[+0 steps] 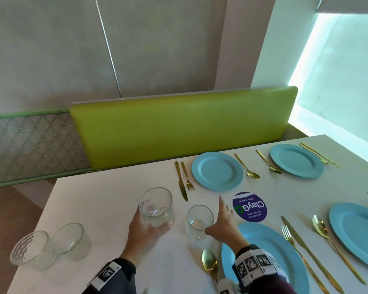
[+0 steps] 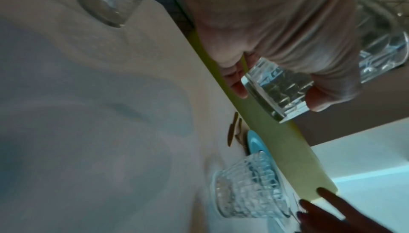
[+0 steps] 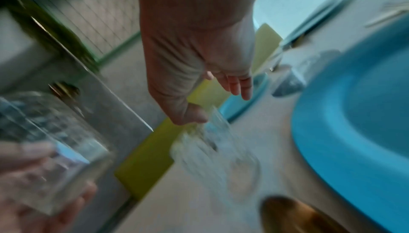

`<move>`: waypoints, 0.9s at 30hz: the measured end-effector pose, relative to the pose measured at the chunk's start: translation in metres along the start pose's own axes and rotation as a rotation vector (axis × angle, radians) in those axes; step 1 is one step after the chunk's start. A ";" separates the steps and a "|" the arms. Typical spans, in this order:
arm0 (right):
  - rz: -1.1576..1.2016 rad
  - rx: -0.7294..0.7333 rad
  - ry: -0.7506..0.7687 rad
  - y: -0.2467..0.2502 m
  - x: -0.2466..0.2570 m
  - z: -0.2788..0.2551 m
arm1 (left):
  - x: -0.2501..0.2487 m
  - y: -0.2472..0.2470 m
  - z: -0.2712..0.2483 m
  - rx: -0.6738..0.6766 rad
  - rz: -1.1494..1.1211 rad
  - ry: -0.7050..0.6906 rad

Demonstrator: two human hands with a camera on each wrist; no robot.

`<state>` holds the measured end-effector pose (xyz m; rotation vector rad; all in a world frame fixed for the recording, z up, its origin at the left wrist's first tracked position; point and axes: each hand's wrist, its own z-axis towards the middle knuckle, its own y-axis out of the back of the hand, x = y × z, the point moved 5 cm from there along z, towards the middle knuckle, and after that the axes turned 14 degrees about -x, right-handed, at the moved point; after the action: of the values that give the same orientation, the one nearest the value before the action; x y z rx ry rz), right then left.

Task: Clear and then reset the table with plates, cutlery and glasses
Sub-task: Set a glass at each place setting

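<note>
Left hand [image 1: 143, 231]: grip held a raised glass [image 1: 156, 206], left of the standing glass [image 1: 199, 222].
Right hand [image 1: 222, 223]: grip wide, thumb touching that standing glass.

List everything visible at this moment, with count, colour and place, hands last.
Plates: four, blue, right half of the table.
Glasses: four, clear; two at the near left corner, one in the left hand, one standing beside the nearest plate.
Cutlery: gold knives, forks and spoons beside the plates; the far right is cut off, so no sure count.
Sticker: one, round, purple, among the plates.
Table: one, white.
Bench back: one, lime green, behind the table.
Left hand: grips the lifted glass.
Right hand: fingers spread, thumb at the standing glass.
</note>
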<state>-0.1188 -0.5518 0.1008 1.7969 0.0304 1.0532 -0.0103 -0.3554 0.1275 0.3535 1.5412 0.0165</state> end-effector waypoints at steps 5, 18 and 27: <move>0.239 -0.025 0.130 0.056 0.063 -0.011 | -0.036 -0.022 0.012 0.168 -0.001 -0.109; 0.569 -0.169 0.108 0.099 0.041 0.017 | -0.081 -0.103 0.013 0.319 0.150 -0.363; 0.414 -0.421 -0.261 0.140 -0.092 0.123 | -0.093 -0.136 0.047 0.180 0.300 -0.342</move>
<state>-0.1530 -0.7536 0.1356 1.5655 -0.6986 1.0052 0.0030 -0.5160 0.1857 0.6923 1.1442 0.0496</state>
